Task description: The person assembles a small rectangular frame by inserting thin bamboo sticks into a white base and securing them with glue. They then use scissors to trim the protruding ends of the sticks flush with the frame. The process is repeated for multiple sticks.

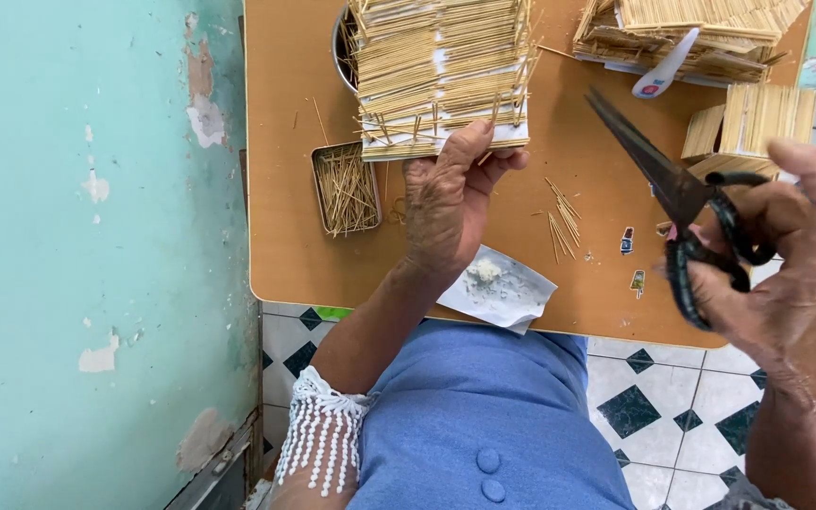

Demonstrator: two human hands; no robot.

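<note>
Head view: a person seated at a wooden table (285, 255), seen from above, both hands at work.
Left hand (446, 203): fingers closed in a pinch on the near edge of a sheet of thin sticks (441, 71), thumb on top and the other fingers curled beneath.
Sheet of thin sticks: pale straws laid side by side in rows on white paper backing, held over the far middle of the table, partly covering a metal bowl (340, 52).
Right hand (786, 255): fingers threaded through and closed round the loops of black scissors (682, 203); blades nearly together, pointing up-left toward the sheet but well apart from it.
Handling, sheet: judged very light, flexible across the rows and stiff along them; sticks brittle and apt to shed, so best held flat at the paper-backed edge, as now.
Handling, scissors: judged rigid, fairly heavy and sharp; held by the loops only.
Nearby: small metal tin (345, 189) of loose sticks just left of the hand; scattered sticks (562, 217); crumpled white paper (498, 288) at the near edge; further stacks (701, 33) at the far right.
</note>
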